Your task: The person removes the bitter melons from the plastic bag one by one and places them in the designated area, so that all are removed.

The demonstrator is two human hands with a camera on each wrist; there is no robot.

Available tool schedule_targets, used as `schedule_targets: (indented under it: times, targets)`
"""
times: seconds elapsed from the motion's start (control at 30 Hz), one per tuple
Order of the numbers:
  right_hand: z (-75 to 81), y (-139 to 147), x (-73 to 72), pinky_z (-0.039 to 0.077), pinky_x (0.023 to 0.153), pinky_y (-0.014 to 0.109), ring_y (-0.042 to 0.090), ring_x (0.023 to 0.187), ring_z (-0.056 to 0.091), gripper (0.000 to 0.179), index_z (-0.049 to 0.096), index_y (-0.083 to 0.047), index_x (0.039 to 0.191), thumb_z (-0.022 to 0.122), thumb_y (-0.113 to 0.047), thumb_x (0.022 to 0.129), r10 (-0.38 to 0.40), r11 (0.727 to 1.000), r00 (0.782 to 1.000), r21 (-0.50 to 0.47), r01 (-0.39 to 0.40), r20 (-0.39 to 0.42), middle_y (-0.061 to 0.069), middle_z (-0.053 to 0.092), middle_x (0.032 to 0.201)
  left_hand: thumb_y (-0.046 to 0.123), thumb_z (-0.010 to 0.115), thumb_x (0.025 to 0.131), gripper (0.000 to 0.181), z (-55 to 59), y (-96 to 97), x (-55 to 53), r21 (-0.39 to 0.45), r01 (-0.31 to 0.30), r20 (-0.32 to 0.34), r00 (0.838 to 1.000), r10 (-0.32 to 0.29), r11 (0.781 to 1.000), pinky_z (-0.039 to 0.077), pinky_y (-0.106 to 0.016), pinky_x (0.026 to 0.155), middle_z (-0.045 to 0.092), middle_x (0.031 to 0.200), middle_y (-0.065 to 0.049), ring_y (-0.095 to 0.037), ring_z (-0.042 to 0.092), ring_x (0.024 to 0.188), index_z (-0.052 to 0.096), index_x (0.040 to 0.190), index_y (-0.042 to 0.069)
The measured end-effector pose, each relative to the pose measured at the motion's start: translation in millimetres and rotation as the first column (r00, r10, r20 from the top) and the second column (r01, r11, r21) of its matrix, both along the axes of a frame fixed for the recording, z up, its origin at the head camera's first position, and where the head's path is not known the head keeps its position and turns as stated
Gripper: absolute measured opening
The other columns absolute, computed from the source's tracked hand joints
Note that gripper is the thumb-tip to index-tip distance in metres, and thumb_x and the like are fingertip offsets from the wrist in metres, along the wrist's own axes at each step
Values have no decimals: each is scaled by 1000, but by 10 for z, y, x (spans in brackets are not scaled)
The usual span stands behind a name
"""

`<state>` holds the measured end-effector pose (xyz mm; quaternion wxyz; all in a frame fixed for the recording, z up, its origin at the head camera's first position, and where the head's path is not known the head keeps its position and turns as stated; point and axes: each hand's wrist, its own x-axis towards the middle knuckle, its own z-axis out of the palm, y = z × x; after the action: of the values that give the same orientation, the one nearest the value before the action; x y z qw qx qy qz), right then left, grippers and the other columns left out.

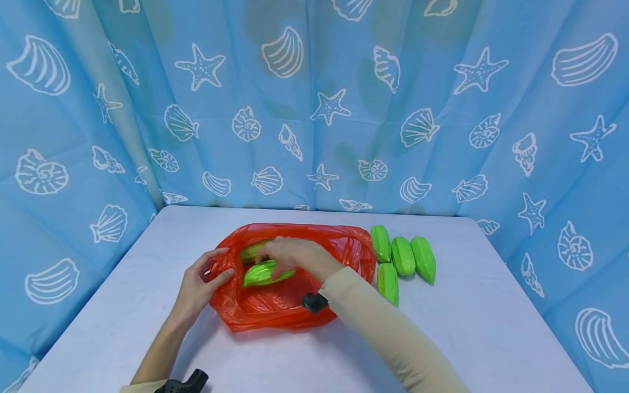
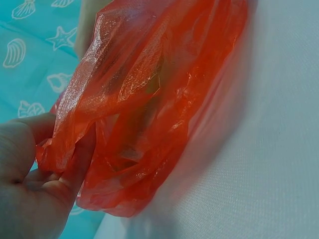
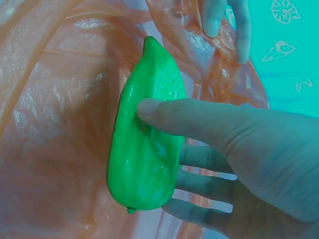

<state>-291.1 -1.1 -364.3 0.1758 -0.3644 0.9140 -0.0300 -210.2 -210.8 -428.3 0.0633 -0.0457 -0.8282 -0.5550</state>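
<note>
A red plastic bag lies spread on the table with its mouth facing up. My left hand pinches the left rim of the bag, and in the left wrist view the thin plastic runs between the thumb and fingers. Inside the bag, my right hand grips a glossy green papaya, elongated, with a pointed tip. The right wrist view shows the thumb across the papaya and the fingers behind it. Just beyond it in the bag lies another papaya, partly hidden.
Right of the bag, several more green papayas lie on the white table. One papaya sits nearer, against the bag's right side and partly behind the right sleeve. A blue shell-patterned curtain hangs around the table.
</note>
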Motion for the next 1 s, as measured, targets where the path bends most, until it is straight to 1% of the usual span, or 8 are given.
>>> schedule_targets:
  times: [0.07,0.17,0.3,0.47,0.67,0.8,0.9,1.0]
  targets:
    - [13,34,4,48,83,28,11,101,44,44,55,-35,117,71,-32,76,0,1000,1000,-5,0,-1,-9,55,111,34,64,83,54,-79,-30,-43,-13,-3,-11,1000,3,1000,55,-29,79,43,137,-4,-27,46,122,41,132,29]
    - [24,91,6,48,80,26,11,100,45,44,56,-34,117,71,-31,76,5,999,1000,-32,-4,10,-10,55,108,34,63,83,54,-124,-36,-60,-19,-11,-36,999,10,1000,55,-26,77,44,136,-5,-26,48,119,42,132,29]
    - [23,174,-4,48,78,24,10,98,46,44,55,-33,118,71,-33,76,17,998,1000,-60,-17,8,-10,55,105,33,63,84,53,-131,-34,-63,-12,-8,-39,999,7,1000,55,-24,76,45,136,-4,-25,49,117,42,132,29]
    - [19,306,-11,49,83,26,10,99,49,47,54,-31,121,70,-36,77,34,994,999,-101,-34,-7,-9,57,109,36,63,83,53,-104,-36,-60,2,4,-34,999,-4,1000,55,-27,78,44,136,-3,-25,49,118,42,131,30]
    - [74,522,45,49,85,29,11,106,47,49,52,-32,123,69,-38,77,-26,987,1000,-156,27,8,-9,55,115,35,64,82,54,-94,-24,-64,-16,-11,-39,999,11,1000,55,-27,78,45,136,-4,-26,48,119,42,132,28]
    - [125,650,101,49,85,31,12,107,46,52,51,-32,124,69,-41,76,-58,986,998,-161,54,-21,-9,55,116,34,64,83,54,-104,-13,-63,-28,-29,-36,999,28,999,55,-26,76,45,135,-6,-27,49,117,42,132,28]
    - [157,731,142,49,85,32,12,106,47,53,51,-32,124,69,-42,76,-80,984,996,-165,74,-33,-9,55,114,35,63,83,54,-110,-19,-66,-29,-24,-23,999,23,999,55,-26,77,44,136,-6,-27,49,117,41,132,29]
    - [177,803,175,50,81,29,10,102,48,53,52,-31,123,70,-42,75,-104,980,994,-175,96,-41,-10,56,109,36,64,82,54,-96,-24,-63,-15,-22,-5,1000,22,1000,55,-27,78,45,136,-3,-26,49,118,42,131,31]
